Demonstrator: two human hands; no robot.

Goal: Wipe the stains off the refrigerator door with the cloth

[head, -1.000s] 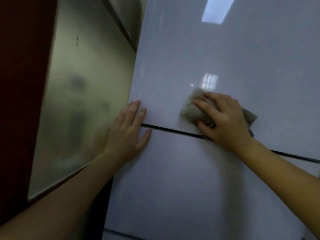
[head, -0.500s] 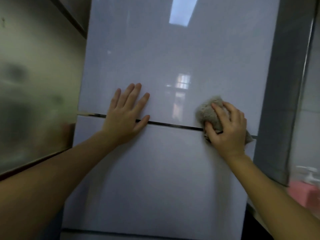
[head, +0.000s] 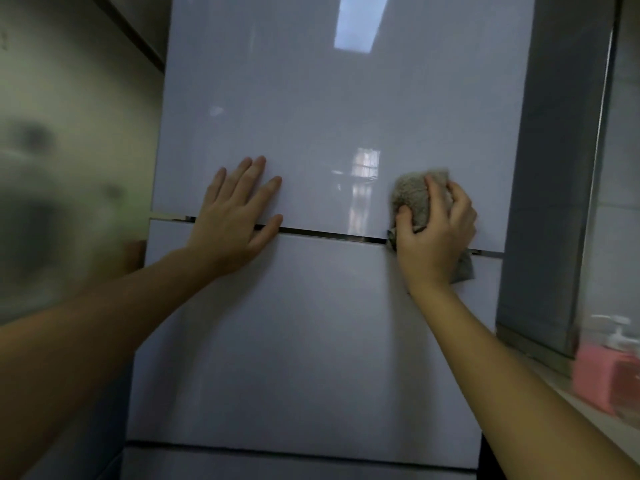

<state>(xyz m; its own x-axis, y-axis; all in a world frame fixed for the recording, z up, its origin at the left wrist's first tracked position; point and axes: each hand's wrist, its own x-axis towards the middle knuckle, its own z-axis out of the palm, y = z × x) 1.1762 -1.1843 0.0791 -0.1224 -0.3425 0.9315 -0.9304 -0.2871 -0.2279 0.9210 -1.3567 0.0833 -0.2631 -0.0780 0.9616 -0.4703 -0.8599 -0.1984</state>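
Note:
A glossy white refrigerator door (head: 311, 98) fills the middle of the head view, with a dark seam running across between its upper and middle panels. My right hand (head: 436, 233) presses a bunched grey-beige cloth (head: 412, 195) against the door at the seam, near the door's right edge. My left hand (head: 235, 220) lies flat on the door with its fingers spread, across the seam at the left. No stains show clearly on the shiny surface.
A frosted metallic panel (head: 69, 168) stands to the left of the refrigerator. A grey wall panel (head: 554, 168) borders it on the right. A pink soap dispenser (head: 602, 375) with a white pump sits on a ledge at the lower right.
My right hand slid the cloth rightward along the seam toward the door's right edge. My left hand shifted from the door's left edge onto its front. The view turned right.

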